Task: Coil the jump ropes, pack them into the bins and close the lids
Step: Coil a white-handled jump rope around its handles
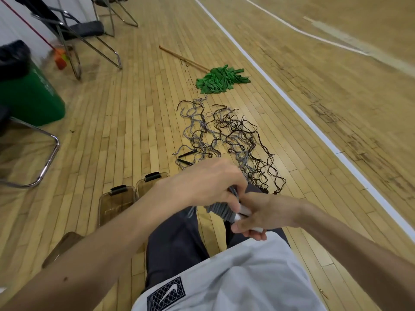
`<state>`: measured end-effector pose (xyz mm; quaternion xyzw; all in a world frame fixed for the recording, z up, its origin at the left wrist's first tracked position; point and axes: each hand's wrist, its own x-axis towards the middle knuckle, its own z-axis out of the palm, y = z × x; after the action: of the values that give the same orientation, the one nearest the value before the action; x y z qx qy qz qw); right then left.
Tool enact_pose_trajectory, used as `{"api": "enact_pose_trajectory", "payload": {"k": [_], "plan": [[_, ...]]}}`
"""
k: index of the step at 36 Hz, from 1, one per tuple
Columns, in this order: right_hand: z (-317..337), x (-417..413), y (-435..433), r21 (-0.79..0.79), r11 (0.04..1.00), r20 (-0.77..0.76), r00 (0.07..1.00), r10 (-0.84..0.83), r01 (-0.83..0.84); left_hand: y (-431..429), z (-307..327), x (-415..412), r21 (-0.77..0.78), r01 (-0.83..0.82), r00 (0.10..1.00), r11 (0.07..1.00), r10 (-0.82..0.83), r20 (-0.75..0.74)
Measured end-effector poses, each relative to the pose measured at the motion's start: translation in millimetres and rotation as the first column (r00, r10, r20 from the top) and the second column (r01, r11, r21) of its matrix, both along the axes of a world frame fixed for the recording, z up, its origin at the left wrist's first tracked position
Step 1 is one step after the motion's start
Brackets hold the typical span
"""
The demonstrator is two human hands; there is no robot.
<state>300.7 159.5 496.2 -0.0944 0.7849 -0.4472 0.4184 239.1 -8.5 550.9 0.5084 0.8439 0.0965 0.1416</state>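
My right hand [267, 215] grips the white handles [244, 213] of a grey jump rope, with grey cord wound tightly around them in a coil [221, 212]. My left hand [208, 182] pinches the loose grey cord just above that coil. Several grey and dark brown jump ropes [226, 142] lie tangled on the wooden floor ahead of my knees, two black handles [187, 153] among them. To my left stand smoky see-through bins [116, 204] with black latches; a second one [151, 182] is behind it, and a third [65, 245] is nearer me.
A green mop [221, 79] with a wooden stick lies beyond the ropes. Metal folding chairs [74, 34] and a green trash bin [29, 93] with a black liner stand at the left. A white court line [303, 113] runs along the right.
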Motion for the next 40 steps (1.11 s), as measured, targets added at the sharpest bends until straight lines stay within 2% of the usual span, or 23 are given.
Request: {"api": "enact_pose_trajectory", "payload": {"k": [3,8,14,18,22,28,30,32,34,35,36,38,40], "plan": [[7,4,-5,0.017,0.998,-0.021,0.998,0.058,-0.058,5,3,-4,0.006,-0.008,0.999,1.0,0.007,0.047],[21,12,-10,0.01,0.996,-0.072,0.993,0.093,-0.093,4,6,-9,0.041,-0.084,0.974,0.996,0.073,0.214],[21,20,-15,-0.091,0.993,-0.085,0.994,0.067,-0.074,2,5,-17,0.012,-0.124,0.905,0.992,0.108,0.411],[24,21,-12,-0.198,0.979,-0.091,0.995,0.037,-0.055,-6,-3,-24,0.045,-0.171,0.754,0.984,0.102,0.648],[30,24,-12,-0.327,0.945,-0.062,0.998,-0.01,-0.011,-13,-8,-27,0.146,-0.244,0.589,0.959,0.027,0.808],[30,25,-8,-0.412,0.908,-0.087,0.988,-0.128,0.081,-21,-18,-30,0.225,-0.348,0.447,0.91,-0.05,0.893],[33,25,-5,-0.44,0.893,-0.081,0.986,-0.147,0.097,-26,-27,-30,0.204,-0.429,0.348,0.88,-0.047,0.936],[33,23,-4,-0.452,0.884,-0.066,0.984,-0.166,0.118,-30,-40,-27,0.142,-0.504,0.207,0.852,-0.04,0.977],[32,22,-4,-0.464,0.874,-0.056,0.98,-0.19,0.143,-33,-47,-21,0.054,-0.537,0.187,0.842,0.056,0.981],[32,21,-3,-0.481,0.862,-0.047,0.977,-0.208,0.16,-34,-52,-20,-0.039,-0.579,0.164,0.815,0.163,0.973],[31,20,-3,-0.501,0.846,-0.036,0.972,-0.231,0.182,-34,-54,-18,-0.039,-0.638,0.249,0.769,0.254,0.935],[30,18,-2,-0.531,0.812,-0.004,0.958,-0.287,0.241,-34,-55,-10,0.033,-0.673,0.388,0.739,0.315,0.866],[27,17,-2,-0.553,0.778,0.038,0.941,-0.336,0.3,-23,-53,-3,0.004,-0.615,0.394,0.789,0.302,0.868]]}}
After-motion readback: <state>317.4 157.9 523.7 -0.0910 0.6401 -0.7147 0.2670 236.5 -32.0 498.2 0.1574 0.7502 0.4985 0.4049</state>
